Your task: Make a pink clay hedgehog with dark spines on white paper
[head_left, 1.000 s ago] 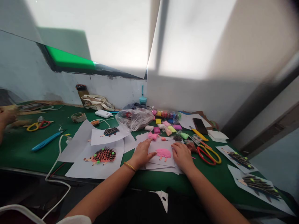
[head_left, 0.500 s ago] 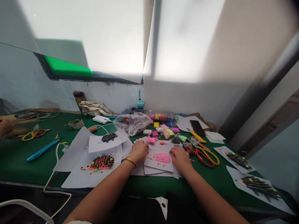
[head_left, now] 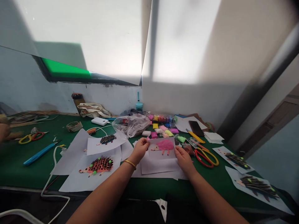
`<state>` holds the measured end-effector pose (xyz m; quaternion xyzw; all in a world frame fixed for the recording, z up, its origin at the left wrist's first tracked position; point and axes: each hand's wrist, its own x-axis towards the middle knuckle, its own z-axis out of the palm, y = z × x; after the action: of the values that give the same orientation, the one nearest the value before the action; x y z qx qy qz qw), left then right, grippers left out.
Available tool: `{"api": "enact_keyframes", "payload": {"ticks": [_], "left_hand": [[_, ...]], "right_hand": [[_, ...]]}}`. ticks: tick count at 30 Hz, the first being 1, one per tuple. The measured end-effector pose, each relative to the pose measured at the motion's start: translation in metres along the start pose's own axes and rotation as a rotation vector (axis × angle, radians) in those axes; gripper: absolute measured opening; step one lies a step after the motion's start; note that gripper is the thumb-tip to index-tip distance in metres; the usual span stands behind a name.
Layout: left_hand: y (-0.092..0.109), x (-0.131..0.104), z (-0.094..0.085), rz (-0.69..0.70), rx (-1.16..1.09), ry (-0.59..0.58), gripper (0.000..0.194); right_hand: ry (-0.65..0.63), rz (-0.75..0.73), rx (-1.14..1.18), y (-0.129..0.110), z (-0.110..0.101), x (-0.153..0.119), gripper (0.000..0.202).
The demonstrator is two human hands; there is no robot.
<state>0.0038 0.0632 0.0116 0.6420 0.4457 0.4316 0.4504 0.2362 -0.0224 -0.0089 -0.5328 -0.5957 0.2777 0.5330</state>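
Centrally, the card (head_left: 152,154) with the pink hedgehog (head_left: 165,145) is up between both hands, above the papers (head_left: 158,168) on the green bench (head_left: 210,189); the left hand (head_left: 140,149) pinches its left side near the top corner, thumb and fingers together; the right hand (head_left: 183,156) pinches its right edge, fingers bent in; the hedgehog faces left, its legs pointing down the card.

Just beyond the hands lie packets (head_left: 154,135) of coloured clay, pink, yellow, green and purple among them; behind these is a clear plastic bag (head_left: 137,124); right of the right hand are scissors (head_left: 202,158) with red and yellow handles, and beyond them a yellow cutter (head_left: 196,137) beside a phone (head_left: 196,128).

To the left, a sheet (head_left: 80,180) bears a red and black hedgehog (head_left: 99,165) with green dots; a smaller sheet (head_left: 93,144) with a dark hedgehog (head_left: 106,139) is just behind; farther left lies a blue cutter (head_left: 38,154); at the far left edge, another person's hand (head_left: 3,132) shows, blurred.
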Motion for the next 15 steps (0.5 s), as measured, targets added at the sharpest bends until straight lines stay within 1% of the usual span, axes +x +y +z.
{"api": "enact_keyframes", "payload": {"ticks": [3, 5, 7, 8, 10, 12, 15], "left_hand": [[0.007, -0.012, 0.006, -0.035, -0.170, -0.032, 0.042], [0.009, -0.021, 0.010, -0.093, -0.351, -0.112, 0.048], [0.007, -0.029, 0.013, -0.141, -0.475, -0.195, 0.052], [0.004, -0.031, 0.014, -0.151, -0.492, -0.217, 0.056], [-0.002, -0.033, 0.017, -0.146, -0.455, -0.207, 0.058], [-0.009, -0.032, 0.019, -0.133, -0.428, -0.174, 0.052], [-0.014, -0.029, 0.022, -0.117, -0.424, -0.148, 0.049]], "right_hand": [[0.023, 0.073, 0.089, -0.004, 0.000, 0.000, 0.050], [0.057, 0.097, 0.107, -0.005, 0.000, 0.000, 0.052], [0.075, 0.107, 0.119, -0.004, -0.001, 0.000, 0.052], [0.080, 0.108, 0.125, -0.003, -0.001, 0.000, 0.052], [0.073, 0.106, 0.138, -0.002, -0.001, 0.000, 0.051], [0.042, 0.093, 0.167, -0.002, 0.000, 0.000, 0.051], [-0.041, 0.087, 0.225, -0.001, 0.002, -0.001, 0.053]]}}
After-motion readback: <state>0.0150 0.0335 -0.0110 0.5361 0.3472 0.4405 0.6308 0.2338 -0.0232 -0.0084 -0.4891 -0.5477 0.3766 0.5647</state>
